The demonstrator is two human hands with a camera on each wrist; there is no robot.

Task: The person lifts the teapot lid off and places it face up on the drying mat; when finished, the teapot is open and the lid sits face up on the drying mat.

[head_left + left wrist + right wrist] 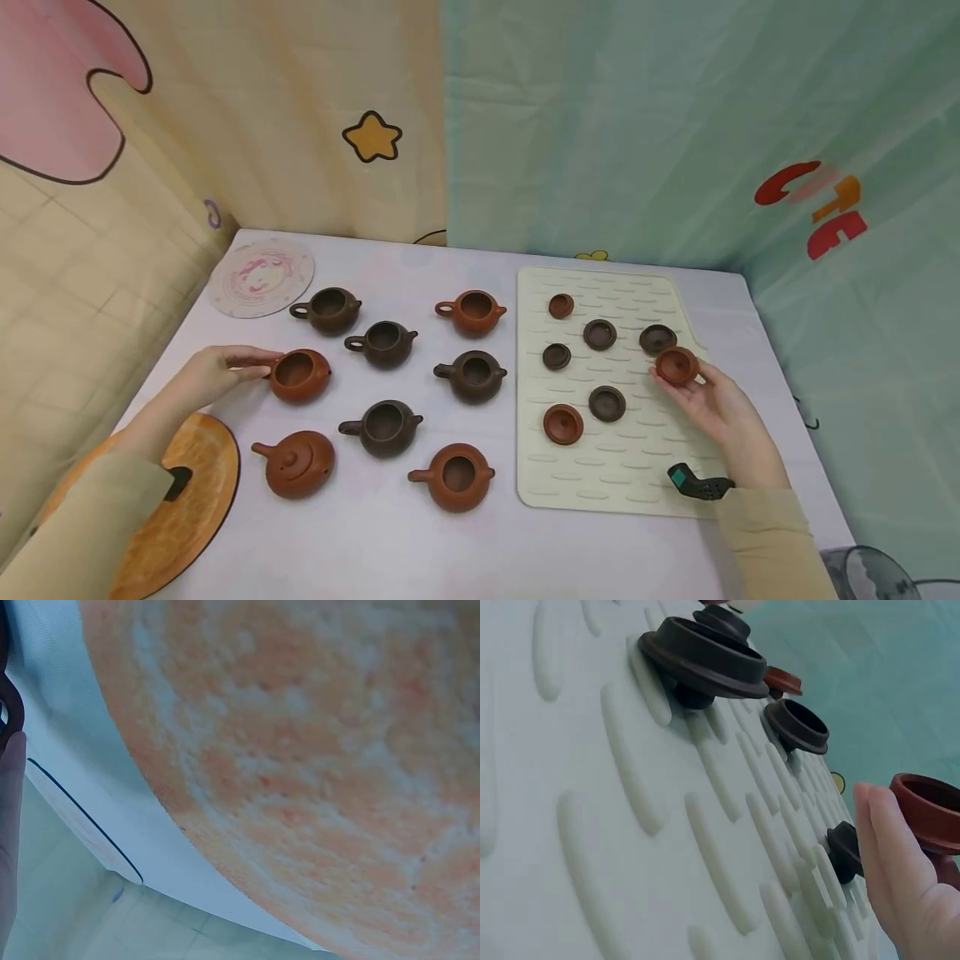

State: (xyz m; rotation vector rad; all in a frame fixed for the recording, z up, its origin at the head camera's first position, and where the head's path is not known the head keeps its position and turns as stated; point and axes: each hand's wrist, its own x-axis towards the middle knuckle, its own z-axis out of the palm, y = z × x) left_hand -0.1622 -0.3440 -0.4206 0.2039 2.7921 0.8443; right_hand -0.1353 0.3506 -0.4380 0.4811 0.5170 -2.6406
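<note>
At the left, my left hand [210,377] pinches the handle of a lidless reddish-brown teapot [303,390]; in the left wrist view only a finger [9,832] and the handle [12,701] show at the edge. Over the right side of the cream ridged mat [577,493], my right hand [723,410] holds a reddish-brown teapot lid [677,367] with its hollow underside up. The knob lies down among the fingers, partly hidden. Several other lids, reddish and dark brown, rest upside down on the mat, including a dark lid [657,337] just behind the held one.
Several lidless teapots, like the dark one [386,429], stand across the middle. One reddish teapot [300,465] wears its lid. An orange-brown round board [191,517] lies under the left forearm, a pink-patterned disc [262,279] at the back left. Curtains border the table.
</note>
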